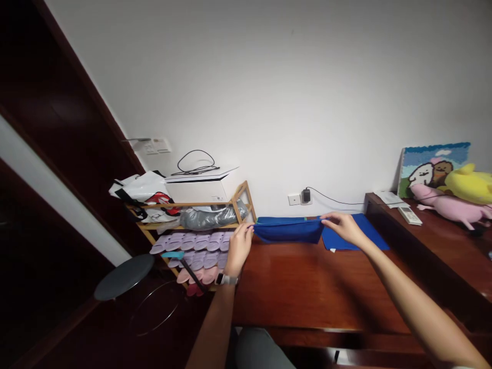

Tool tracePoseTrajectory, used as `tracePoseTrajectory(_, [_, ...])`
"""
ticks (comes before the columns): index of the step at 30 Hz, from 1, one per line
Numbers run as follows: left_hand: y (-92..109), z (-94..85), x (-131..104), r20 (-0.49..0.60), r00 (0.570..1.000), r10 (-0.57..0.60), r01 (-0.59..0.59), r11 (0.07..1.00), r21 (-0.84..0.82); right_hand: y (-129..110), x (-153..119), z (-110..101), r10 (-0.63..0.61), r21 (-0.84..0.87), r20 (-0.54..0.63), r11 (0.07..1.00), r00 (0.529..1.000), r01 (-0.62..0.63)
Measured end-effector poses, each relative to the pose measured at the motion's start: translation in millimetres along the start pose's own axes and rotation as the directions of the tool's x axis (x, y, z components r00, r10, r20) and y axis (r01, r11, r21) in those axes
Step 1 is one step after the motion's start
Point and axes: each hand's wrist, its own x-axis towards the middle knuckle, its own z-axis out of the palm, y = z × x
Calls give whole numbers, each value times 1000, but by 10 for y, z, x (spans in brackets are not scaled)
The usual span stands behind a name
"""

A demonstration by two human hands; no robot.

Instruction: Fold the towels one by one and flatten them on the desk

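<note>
A blue cloth [288, 231] hangs stretched between my two hands above the wooden table [300, 287]. My left hand [240, 245], with a watch on the wrist, pinches its left corner. At the right corner, my right hand [343, 227] grips the cloth between thumb and fingers. Just behind and right of it, another flat blue cloth [357, 233] lies on the table with a small white tag at its front edge. Beyond the held cloth, a darker blue-green folded piece [280, 220] shows in part.
At the left, a wooden rack [246, 202] holds several slippers [196, 241], a white printer-like box [203, 187] and bags. A round stool [125, 277] stands beside it. On the right ledge are a remote [409, 216], plush toys [453, 202] and a picture [434, 166]. A charger [306, 195] is plugged into the wall.
</note>
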Motion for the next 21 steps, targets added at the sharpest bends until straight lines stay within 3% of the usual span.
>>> tracePoseTrajectory(3, [-128, 76, -477, 2, 1000, 17, -17, 1000, 13, 154, -304, 91, -55, -36, 38, 998, 998, 57])
tracePoseTrajectory(7, [-280, 179, -1101, 142, 988, -61, 62, 998, -4, 401, -739, 240, 16, -44, 170, 999, 985, -9])
tracePoseTrajectory(10, [-282, 145, -1210, 240, 965, -105, 121, 991, -53, 440, -892, 244, 85, -55, 235, 996, 968, -74])
tracePoseTrajectory(13, [-158, 18, -888, 207, 962, -176, 207, 968, -139, 315, -795, 87, 51, -53, 141, 998, 989, -44])
tracePoseTrajectory(16, [15, -96, -309, 152, 959, -238, 275, 909, -312, 156, -512, -131, -7, -55, -31, 998, 1000, 5])
tracePoseTrajectory(19, [118, -81, 206, 174, 949, -263, 315, 826, -468, 99, -207, -252, 71, 38, -132, 997, 989, -66])
tracePoseTrajectory(21, [127, 11, 397, 193, 936, -296, 353, 780, -517, 127, -70, -254, 155, 133, -141, 982, 978, -137])
